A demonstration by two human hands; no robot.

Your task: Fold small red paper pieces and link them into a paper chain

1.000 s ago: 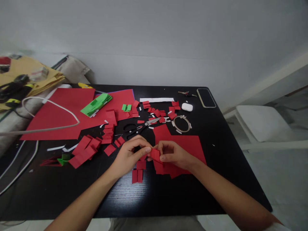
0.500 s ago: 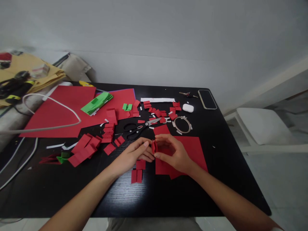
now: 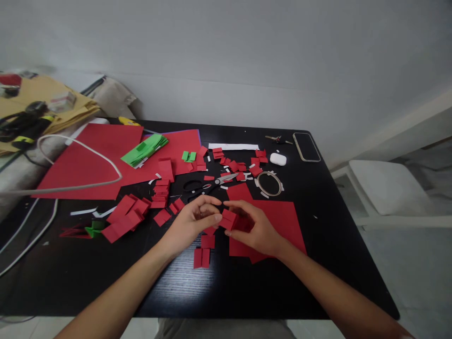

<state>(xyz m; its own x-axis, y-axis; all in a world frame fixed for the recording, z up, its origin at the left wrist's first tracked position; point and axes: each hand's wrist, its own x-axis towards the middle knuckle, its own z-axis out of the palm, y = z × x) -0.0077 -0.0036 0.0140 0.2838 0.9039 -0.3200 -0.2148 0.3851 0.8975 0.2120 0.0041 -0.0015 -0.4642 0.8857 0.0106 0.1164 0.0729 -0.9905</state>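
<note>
Both hands meet over the middle of the black table (image 3: 247, 292). My left hand (image 3: 192, 223) and my right hand (image 3: 252, 226) pinch a small folded red paper piece (image 3: 228, 219) between their fingertips, just above the table. Under my right hand lies a larger red paper sheet (image 3: 282, 219). Two folded red pieces (image 3: 201, 257) and another (image 3: 207, 241) lie near my left wrist. Black-handled scissors (image 3: 208, 185) lie just beyond the hands.
A heap of folded red pieces (image 3: 123, 217) and a stack (image 3: 160, 190) lie left. Big red sheets (image 3: 92, 162), green paper strips (image 3: 144, 149), a tape ring (image 3: 269, 182), an earbud case (image 3: 278, 159), a phone (image 3: 306, 146) and a white cable (image 3: 70, 188) are further back. A white chair (image 3: 388, 186) stands right.
The red piece has been turned from upright on edge to lying flatter between the fingertips. My left hand's fingers have closed onto it again.
</note>
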